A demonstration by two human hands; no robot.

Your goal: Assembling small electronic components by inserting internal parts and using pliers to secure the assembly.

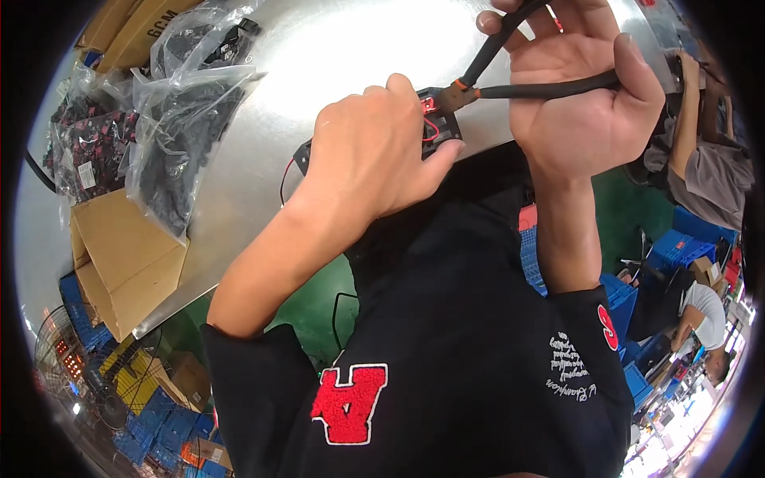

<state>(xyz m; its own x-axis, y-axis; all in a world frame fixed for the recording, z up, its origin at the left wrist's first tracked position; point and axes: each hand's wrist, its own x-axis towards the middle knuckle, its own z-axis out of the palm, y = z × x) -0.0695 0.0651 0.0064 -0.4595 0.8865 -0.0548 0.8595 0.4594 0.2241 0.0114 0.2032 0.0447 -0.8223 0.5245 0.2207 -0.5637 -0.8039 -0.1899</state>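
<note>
My left hand (pixel 362 151) is wrapped over a black plastic housing (pixel 450 127), pressing it against the metal tabletop. A red wire (pixel 431 129) loops across the housing beside a small red part (pixel 429 104). Another thin wire hangs from its left end. In my right hand (pixel 586 111) is a pair of pliers (pixel 546 88) with long black handles and orange at the joint. The handles are spread, one under my thumb and the other among my fingers. The head of the pliers reaches the housing next to the red part; its jaw tips are hard to make out.
Clear plastic bags of small dark parts (pixel 179 143) lie on the left of the metal table (pixel 279 88). An open cardboard box (pixel 131 259) stands by its edge. A fan (pixel 100 382) is at lower left. Other people (pixel 705 171) work at the right, near blue crates (pixel 673 247).
</note>
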